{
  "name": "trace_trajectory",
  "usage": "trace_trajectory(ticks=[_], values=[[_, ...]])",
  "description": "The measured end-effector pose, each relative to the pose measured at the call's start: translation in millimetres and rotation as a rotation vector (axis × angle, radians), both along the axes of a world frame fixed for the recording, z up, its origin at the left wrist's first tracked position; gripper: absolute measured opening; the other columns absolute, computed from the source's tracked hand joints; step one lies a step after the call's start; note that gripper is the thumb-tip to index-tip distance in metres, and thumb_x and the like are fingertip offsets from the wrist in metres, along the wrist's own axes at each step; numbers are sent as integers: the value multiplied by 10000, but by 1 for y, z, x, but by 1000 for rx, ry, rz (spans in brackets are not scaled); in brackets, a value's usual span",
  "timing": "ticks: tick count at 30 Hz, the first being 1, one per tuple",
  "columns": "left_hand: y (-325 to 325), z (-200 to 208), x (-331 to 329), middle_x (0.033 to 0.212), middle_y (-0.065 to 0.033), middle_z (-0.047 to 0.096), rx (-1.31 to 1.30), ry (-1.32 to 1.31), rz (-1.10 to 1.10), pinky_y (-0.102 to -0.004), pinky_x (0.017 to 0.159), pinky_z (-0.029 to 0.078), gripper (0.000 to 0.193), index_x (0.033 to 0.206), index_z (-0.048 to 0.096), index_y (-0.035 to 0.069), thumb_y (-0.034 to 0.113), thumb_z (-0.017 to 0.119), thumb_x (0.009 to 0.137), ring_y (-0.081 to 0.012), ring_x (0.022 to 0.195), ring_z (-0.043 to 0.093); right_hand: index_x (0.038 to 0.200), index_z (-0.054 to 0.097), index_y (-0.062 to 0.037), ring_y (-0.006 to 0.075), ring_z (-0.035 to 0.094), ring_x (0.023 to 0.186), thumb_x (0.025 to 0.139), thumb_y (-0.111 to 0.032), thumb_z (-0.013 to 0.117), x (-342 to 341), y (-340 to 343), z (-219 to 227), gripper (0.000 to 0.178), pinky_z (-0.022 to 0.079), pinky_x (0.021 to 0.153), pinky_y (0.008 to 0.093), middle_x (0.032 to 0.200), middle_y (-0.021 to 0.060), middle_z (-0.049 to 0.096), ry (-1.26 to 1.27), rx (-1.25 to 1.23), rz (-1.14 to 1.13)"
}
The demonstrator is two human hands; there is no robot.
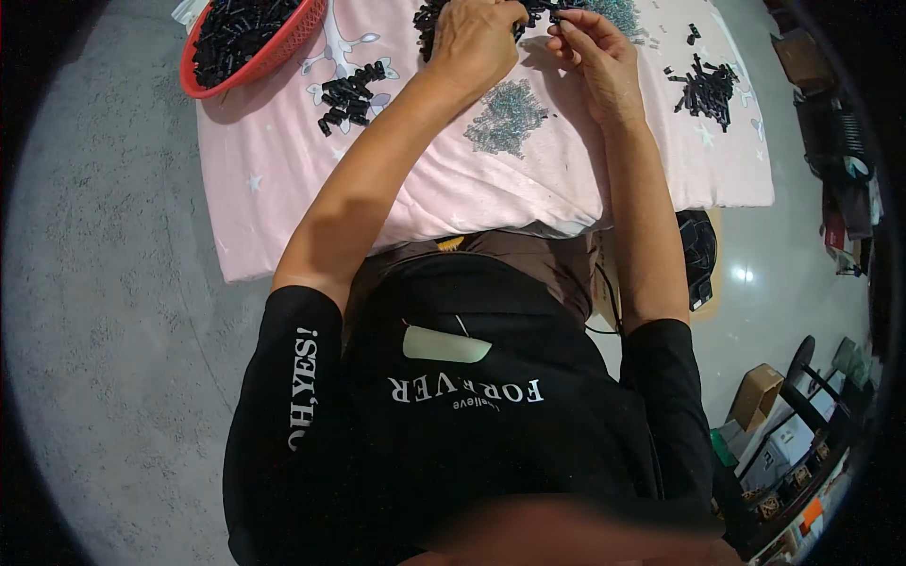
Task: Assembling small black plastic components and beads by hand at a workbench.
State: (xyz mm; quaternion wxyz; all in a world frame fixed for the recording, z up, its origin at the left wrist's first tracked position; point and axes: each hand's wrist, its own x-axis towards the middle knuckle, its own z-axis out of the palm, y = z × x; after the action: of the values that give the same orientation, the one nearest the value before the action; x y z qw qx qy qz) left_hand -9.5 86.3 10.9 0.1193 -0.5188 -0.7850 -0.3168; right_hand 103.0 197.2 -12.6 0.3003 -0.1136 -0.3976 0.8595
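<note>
At the far edge of the pink cloth, my left hand [477, 45] is bent over a heap of small black parts [427, 26]. Its fingers are curled together, and whatever they hold is hidden. My right hand [604, 64] faces it from the right, thumb and forefinger pinched on a small black part [556, 16]. Between my forearms lies a loose patch of small silvery, spring-like pieces [508, 118]. More of these silvery pieces [613, 17] are spread beyond my right hand.
A red plastic basket [253, 68] full of black parts stands at the far left. Short black cylinders [349, 96] lie beside it on the pink cloth [255, 212]. Thin black pieces [706, 91] are heaped at the right. Boxes [755, 398] stand on the floor at the right.
</note>
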Motion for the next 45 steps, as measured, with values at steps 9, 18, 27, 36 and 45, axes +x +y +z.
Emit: trace_trajectory(ticks=[9,18,27,36,45], values=[[23,-3,5,915,-167,602,-81,230,38,-446,840,477,91,823,711,53,61,665,744,-346,945,567,1025,627,-24,132,627,637,948,-24,586,-18,34,-51,88,574,611,309,769,57,639,594,-75,323],[13,-9,-12,916,-168,597,-200,16,-19,-450,840,464,61,795,664,49,52,680,737,-349,957,561,983,612,-18,189,632,614,952,-10,568,3,-3,10,55,584,609,383,702,82,624,-10,-32,23],[-14,-8,-20,855,-180,600,-35,2,30,-447,792,480,139,799,677,46,-34,568,767,-366,888,575,972,612,-10,180,632,611,947,-1,575,-7,1,-7,46,576,646,341,694,81,630,302,-88,207],[2,1,-1,883,-152,619,-167,64,35,-466,840,454,118,762,704,58,54,587,782,-341,916,581,1048,632,-6,133,642,705,956,-32,590,-2,26,-29,105,539,679,248,844,84,668,-73,198,39],[15,11,9,909,-152,641,-282,102,142,-451,836,422,150,772,712,54,202,690,762,-312,945,589,1107,649,4,100,653,777,958,-67,618,1,32,-30,168,522,698,191,956,90,695,-175,366,12]])
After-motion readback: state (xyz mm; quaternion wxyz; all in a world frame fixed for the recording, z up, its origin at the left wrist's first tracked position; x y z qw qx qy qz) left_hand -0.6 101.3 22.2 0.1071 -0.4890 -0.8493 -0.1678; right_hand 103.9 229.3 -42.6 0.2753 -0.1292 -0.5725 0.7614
